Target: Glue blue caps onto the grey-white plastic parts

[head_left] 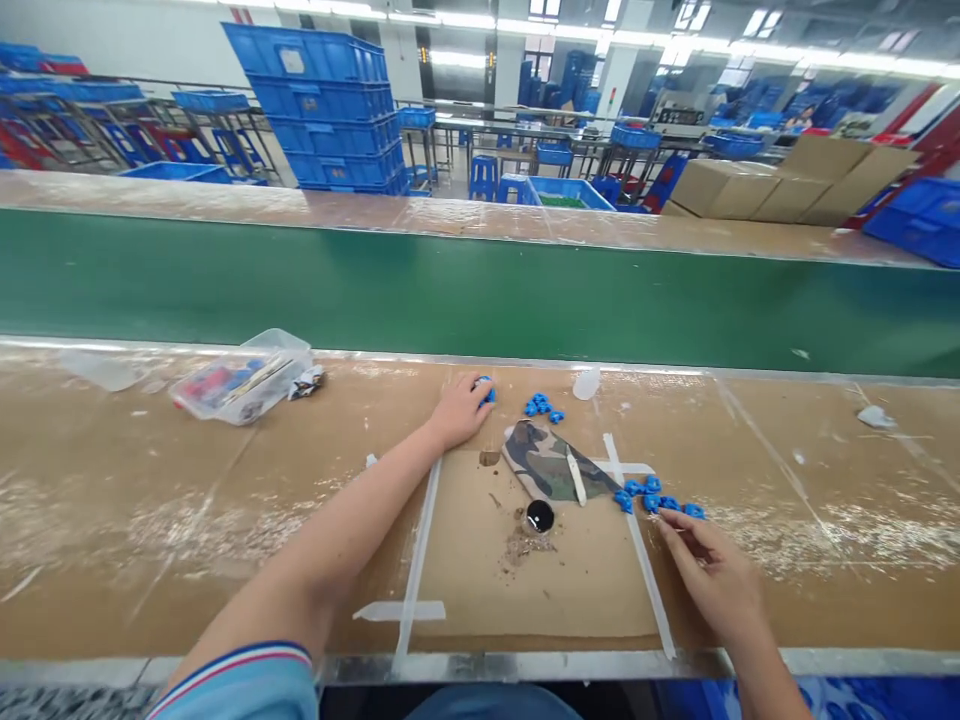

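Note:
My left hand (459,412) reaches forward, its fingers curled over small blue plastic pieces (487,390) that it partly hides. To the right of it lies a small cluster of similar blue pieces (538,404). My right hand (716,575) is closed in a pinch beside a row of blue pieces (651,502); what sits between its fingertips is too small to make out. Between my hands are a camouflage cloth (544,458) with a white-handled tool (576,474) on it, and a small cup of dark liquid (539,517).
A taped cardboard sheet (480,590) covers the bench in front of me. At left stands a clear plastic box (240,385) with mixed items. A translucent cup (586,383) stands near the green conveyor belt (450,295). Blue crates (322,110) are stacked beyond.

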Demonstrator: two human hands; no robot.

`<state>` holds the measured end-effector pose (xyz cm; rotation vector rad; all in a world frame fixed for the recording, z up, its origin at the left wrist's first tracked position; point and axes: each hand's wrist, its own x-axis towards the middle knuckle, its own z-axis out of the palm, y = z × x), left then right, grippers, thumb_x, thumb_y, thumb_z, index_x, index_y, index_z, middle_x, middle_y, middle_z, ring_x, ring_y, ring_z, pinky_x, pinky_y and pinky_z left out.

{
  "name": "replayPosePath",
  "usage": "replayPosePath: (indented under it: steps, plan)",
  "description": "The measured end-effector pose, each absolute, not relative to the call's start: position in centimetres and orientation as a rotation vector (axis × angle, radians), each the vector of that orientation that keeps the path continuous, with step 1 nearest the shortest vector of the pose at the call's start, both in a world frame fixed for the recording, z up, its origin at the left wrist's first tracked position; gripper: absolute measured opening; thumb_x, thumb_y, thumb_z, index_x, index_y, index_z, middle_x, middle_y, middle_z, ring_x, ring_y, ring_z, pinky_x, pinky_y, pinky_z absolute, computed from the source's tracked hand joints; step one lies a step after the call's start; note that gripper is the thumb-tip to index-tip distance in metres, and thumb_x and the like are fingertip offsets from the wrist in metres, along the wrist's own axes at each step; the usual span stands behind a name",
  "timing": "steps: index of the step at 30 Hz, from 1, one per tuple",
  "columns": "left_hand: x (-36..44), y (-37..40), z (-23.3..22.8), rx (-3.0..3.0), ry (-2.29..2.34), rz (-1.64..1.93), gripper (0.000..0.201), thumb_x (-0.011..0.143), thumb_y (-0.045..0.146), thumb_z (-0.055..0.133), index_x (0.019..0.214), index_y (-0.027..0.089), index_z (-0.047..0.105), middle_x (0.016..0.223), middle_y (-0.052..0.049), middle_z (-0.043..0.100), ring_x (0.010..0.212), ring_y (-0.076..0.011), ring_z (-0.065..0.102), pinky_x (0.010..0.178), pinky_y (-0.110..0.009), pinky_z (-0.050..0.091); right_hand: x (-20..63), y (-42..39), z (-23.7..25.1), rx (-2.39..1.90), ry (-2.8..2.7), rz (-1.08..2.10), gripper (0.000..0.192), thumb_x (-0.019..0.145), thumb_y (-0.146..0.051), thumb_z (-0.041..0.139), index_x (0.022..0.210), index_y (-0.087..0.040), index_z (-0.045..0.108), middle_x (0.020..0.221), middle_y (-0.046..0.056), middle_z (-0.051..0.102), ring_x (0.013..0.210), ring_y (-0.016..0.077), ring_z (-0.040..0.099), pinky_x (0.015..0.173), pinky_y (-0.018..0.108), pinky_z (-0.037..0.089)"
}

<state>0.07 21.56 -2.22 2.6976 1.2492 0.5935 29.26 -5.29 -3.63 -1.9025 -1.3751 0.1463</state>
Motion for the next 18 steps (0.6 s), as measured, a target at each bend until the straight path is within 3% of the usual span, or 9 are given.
replayPosePath:
  steps: [9, 14, 18]
  plan:
    - [4.2, 32.9, -1.7, 2.556, 1.558, 0.605, 0.023, 0.086, 0.029, 0.052, 0.105, 0.02, 0.061, 0.101, -0.012, 0.057, 0.101, -0.0283, 0.05, 0.085, -0.041, 0.041, 25.7, -3.3, -2.7, -1.982, -1.431, 0.114, 0.037, 0.087, -0.05, 0.046, 0.095, -0.022, 0.069, 0.086, 0.007, 0.07, 0.071, 0.0187, 0.066, 0.062, 0.031, 0.054]
    - [5.7, 33.5, -1.0, 2.517, 1.704, 0.679, 0.034, 0.085, 0.032, 0.054, 0.115, 0.017, 0.055, 0.118, -0.018, 0.051, 0.117, -0.0361, 0.04, 0.093, -0.05, 0.032, 24.5, -2.6, -2.8, -2.028, -1.456, 0.071, 0.04, 0.087, -0.053, 0.043, 0.093, -0.022, 0.066, 0.077, 0.005, 0.066, 0.06, 0.0169, 0.061, 0.058, 0.032, 0.052]
    - [4.6, 29.5, 0.7, 2.597, 1.709, 0.645, 0.039, 0.085, 0.027, 0.056, 0.122, 0.02, 0.05, 0.129, -0.014, 0.047, 0.125, -0.0322, 0.035, 0.099, -0.047, 0.029, 24.8, -2.9, -3.3, -1.949, -1.445, 0.205, 0.041, 0.082, -0.057, 0.048, 0.092, -0.021, 0.064, 0.065, 0.002, 0.06, 0.052, 0.0156, 0.056, 0.053, 0.031, 0.051]
